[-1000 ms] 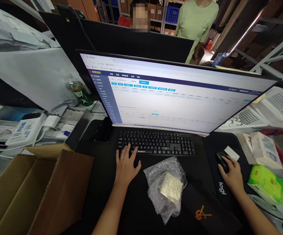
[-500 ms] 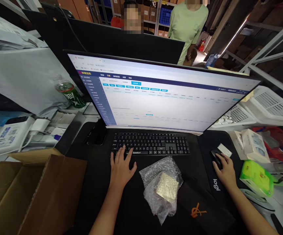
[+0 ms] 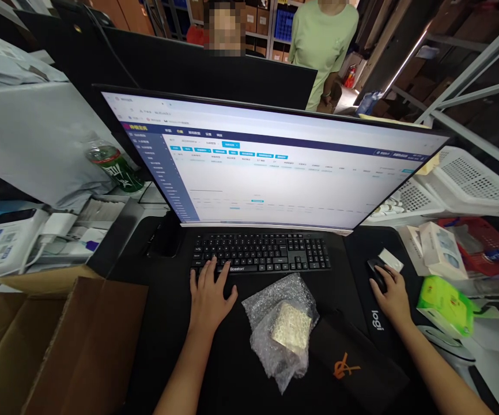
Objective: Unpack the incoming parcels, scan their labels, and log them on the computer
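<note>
My left hand [image 3: 209, 297] lies spread over the lower left keys of a black keyboard [image 3: 271, 252], fingertips touching it. On the right, my right hand [image 3: 393, 294] rests over a black computer mouse [image 3: 378, 276], fingers curved round it. The monitor [image 3: 249, 178] behind the keyboard shows a page with a blue side menu and rows of small text, too blurred to read. In front of the keyboard lies a bubble-wrap package [image 3: 271, 305] with a gold box [image 3: 291, 327] inside. Beside it is a black pouch [image 3: 362, 363] with an orange mark.
An open cardboard box [image 3: 89, 346] stands at the left, with a green bottle [image 3: 117, 167] and a phone [image 3: 165, 236] farther back. At the right are a green tissue pack [image 3: 445, 305], white baskets [image 3: 480, 176] and a red basket [image 3: 474, 259]. Two people are behind the monitor.
The whole view has shifted slightly, so things appear a little farther left. Both hands keep their places on the keyboard and the mouse.
</note>
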The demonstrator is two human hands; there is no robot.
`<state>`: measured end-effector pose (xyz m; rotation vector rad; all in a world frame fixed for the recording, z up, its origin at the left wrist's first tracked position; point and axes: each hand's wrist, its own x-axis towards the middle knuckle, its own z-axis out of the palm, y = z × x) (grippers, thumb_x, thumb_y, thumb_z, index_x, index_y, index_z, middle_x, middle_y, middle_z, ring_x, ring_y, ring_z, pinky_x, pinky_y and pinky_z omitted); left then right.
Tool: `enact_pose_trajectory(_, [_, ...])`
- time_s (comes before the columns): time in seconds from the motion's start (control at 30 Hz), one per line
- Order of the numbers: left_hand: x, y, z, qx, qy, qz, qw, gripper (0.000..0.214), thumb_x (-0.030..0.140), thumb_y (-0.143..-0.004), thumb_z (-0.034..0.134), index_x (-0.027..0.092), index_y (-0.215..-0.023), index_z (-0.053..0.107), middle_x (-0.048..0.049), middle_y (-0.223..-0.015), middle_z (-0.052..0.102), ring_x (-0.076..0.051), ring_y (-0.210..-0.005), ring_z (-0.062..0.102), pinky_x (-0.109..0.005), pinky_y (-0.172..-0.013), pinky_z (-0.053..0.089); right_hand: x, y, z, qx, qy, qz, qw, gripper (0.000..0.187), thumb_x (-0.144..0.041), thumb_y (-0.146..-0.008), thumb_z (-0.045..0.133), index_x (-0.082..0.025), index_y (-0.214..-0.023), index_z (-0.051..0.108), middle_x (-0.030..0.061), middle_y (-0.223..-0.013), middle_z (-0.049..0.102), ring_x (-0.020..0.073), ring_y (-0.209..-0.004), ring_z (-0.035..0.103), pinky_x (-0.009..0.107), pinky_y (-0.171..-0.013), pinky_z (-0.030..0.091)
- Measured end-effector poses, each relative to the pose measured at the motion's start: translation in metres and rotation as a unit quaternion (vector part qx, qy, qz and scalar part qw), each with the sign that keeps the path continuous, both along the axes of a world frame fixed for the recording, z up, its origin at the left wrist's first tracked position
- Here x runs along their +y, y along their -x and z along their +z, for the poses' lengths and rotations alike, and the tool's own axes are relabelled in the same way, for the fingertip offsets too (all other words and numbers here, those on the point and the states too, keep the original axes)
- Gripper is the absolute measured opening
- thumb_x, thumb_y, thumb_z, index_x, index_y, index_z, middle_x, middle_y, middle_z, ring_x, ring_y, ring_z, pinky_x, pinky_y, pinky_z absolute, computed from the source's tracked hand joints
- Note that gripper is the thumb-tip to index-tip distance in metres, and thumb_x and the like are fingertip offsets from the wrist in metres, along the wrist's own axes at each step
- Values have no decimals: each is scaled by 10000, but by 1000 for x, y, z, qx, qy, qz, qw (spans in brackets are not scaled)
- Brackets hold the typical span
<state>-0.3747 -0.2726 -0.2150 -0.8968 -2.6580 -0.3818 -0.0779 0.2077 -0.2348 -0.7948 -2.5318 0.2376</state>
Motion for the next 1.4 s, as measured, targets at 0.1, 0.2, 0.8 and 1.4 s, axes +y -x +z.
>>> enact_pose_trajectory(0.1, [0,0,0,3,1,2,1000,552,334,-901,592,198,-1436,598,-218,-1561,492,-385,-1417,493,-654,-1225,270,0,0,0,1,-2,3,1000,512,-547,-971,538,-226,-1358,636,155,-1433,504,349,-1325,524,551,-1131,458])
enact_pose_trajectory(0.2, [1,-1,3,8,-2,0,1000,544,322,-902,584,183,-1428,604,-227,-1552,496,-391,-1405,502,-657,-1218,277,1,0,0,3,-3,7,1000,511,-540,-971,539,-219,-1355,639,159,-1431,503,351,-1326,522,555,-1131,458])
enact_pose_trajectory(0.8, [2,-2,3,-13,-3,6,1000,550,332,-900,594,198,-1434,596,-215,-1570,483,-380,-1429,483,-651,-1238,252,-2,0,2,2,8,4,1000,480,-511,-971,547,-248,-1363,630,140,-1438,492,345,-1344,510,556,-1140,449])
enact_pose_trajectory(1.4, [1,-2,3,-18,-10,3,1000,548,326,-905,586,191,-1437,597,-219,-1561,487,-384,-1429,480,-654,-1241,242,-2,0,3,1,6,4,1000,486,-527,-966,549,-246,-1352,642,141,-1431,503,347,-1322,522,552,-1119,464])
